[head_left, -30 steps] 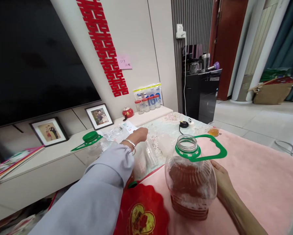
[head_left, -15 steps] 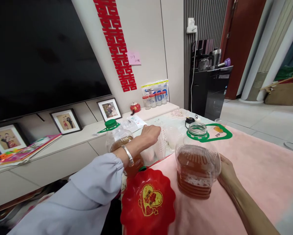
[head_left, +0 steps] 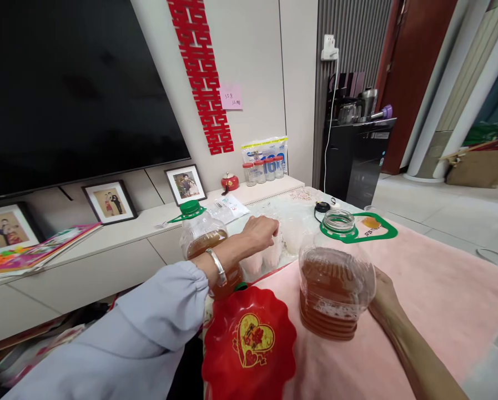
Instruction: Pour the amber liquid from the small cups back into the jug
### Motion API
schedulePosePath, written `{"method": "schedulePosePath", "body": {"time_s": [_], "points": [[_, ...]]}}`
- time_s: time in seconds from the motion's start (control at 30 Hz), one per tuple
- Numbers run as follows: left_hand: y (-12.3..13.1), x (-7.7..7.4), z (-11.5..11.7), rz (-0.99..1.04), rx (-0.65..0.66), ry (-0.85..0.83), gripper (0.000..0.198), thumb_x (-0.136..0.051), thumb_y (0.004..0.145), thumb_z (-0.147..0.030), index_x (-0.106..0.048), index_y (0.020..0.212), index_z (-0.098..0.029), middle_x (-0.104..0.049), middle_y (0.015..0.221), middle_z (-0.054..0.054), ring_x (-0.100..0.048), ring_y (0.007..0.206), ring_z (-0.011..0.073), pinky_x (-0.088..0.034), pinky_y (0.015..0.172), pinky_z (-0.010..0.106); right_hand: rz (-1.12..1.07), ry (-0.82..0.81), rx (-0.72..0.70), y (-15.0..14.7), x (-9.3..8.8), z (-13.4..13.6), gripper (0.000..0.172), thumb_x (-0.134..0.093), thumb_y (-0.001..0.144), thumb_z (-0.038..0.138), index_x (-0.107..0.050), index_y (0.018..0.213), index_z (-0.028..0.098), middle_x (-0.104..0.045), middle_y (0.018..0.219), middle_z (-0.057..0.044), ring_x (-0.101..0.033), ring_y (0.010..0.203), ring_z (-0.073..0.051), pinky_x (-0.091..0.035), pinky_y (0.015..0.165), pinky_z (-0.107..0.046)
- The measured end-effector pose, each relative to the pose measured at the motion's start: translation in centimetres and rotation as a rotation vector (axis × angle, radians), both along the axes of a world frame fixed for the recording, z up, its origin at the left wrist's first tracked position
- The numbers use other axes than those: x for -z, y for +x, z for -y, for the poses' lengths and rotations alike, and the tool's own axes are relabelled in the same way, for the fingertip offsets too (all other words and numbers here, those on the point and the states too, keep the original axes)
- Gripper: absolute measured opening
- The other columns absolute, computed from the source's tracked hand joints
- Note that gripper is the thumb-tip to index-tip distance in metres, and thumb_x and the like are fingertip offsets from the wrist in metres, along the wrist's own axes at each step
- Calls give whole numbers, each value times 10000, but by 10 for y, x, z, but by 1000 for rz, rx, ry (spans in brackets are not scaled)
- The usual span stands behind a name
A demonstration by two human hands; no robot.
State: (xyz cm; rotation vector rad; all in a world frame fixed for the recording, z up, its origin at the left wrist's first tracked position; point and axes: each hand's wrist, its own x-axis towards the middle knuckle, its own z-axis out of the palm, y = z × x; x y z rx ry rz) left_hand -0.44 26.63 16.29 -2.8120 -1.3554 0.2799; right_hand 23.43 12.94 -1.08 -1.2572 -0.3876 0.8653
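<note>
My left hand (head_left: 260, 232), a silver bangle at its wrist, is closed with its fingers curled down above a clear plastic cup (head_left: 272, 254). Its fingertips are partly hidden, and whatever they grip cannot be made out. Other clear cups (head_left: 293, 236) stand beside it. My right hand (head_left: 382, 294) holds the right side of an open clear plastic jug (head_left: 330, 294) of brown liquid, its fingers hidden behind the jug. The jug's green handle (head_left: 388, 226) sticks out to the right. A second jug (head_left: 205, 239), green-capped, stands behind my left forearm.
A red scalloped tray (head_left: 219, 355) lies at the table's front. Pink cloth (head_left: 436, 278) covers the right side. Small red-lidded jars (head_left: 269, 171) and picture frames (head_left: 186, 186) stand on the cabinet behind. A black cable (head_left: 321, 207) lies near the table's back edge.
My left hand has shifted slightly right and down over the cups. My right hand and the open jug have hardly moved; the view has turned a little.
</note>
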Motion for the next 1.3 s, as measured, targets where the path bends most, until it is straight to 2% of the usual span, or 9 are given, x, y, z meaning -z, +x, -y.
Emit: {"method": "schedulePosePath", "body": {"time_s": [0.2, 0.4, 0.5, 0.67, 0.83, 1.07, 1.3], "points": [[0, -8, -2, -34, -11, -74, 333, -683, 935, -388, -652, 1181, -166, -687, 1183, 82, -663, 1087, 230, -552, 984, 477, 22, -14, 19, -4, -8, 2, 259, -839, 447, 336, -705, 619, 196, -717, 621, -28, -571, 541, -165, -470, 495, -291], [-5, -16, -10, 9, -20, -112, 338, -655, 943, -463, -676, 1100, -164, -709, 1068, 64, -677, 1016, 214, -558, 948, 450, 45, -42, 34, -10, -25, 5, 181, -759, 421, 312, -630, 515, 225, -630, 515, -9, -562, 554, -187, -445, 473, -300], [-6, -20, -11, 46, -36, -90, 318, -591, 984, -457, -683, 1042, -158, -713, 1028, 59, -683, 979, 199, -566, 924, 429, 52, -62, 39, -13, -33, 6, 168, -734, 413, 312, -622, 503, 226, -606, 489, -7, -556, 549, -189, -438, 463, -299], [-4, -27, -18, 87, -58, -22, 268, -606, 985, -402, -683, 1067, -159, -711, 1100, 69, -682, 1027, 206, -569, 948, 439, 62, -94, 47, -19, -46, 8, 146, -691, 377, 302, -582, 448, 235, -589, 463, -10, -543, 542, -194, -423, 446, -302], [13, -25, -24, 98, -6, 46, 242, -625, 978, -357, -677, 1120, -168, -699, 1166, 77, -671, 1087, 217, -569, 965, 444, 79, -124, 48, -23, -54, 9, 142, -661, 368, 317, -549, 425, 252, -575, 442, -11, -537, 519, -201, -423, 441, -321], [49, -5, -16, -11, 144, 147, 256, -685, 933, -306, -675, 1143, -160, -647, 1301, 93, -575, 1276, 276, -486, 1082, 535, 112, -146, 72, -19, -42, 7, 164, -689, 374, 308, -633, 517, 250, -624, 498, -12, -545, 528, -204, -453, 467, -334], [55, 7, -19, -66, 169, 235, 258, -686, 930, -307, -676, 1145, -163, -608, 1373, 96, -512, 1353, 296, -427, 1134, 569, 152, -128, 53, -9, -23, 3, 196, -739, 417, 322, -565, 491, 268, -517, 431, 3, -496, 522, -207, -407, 457, -345]]}}
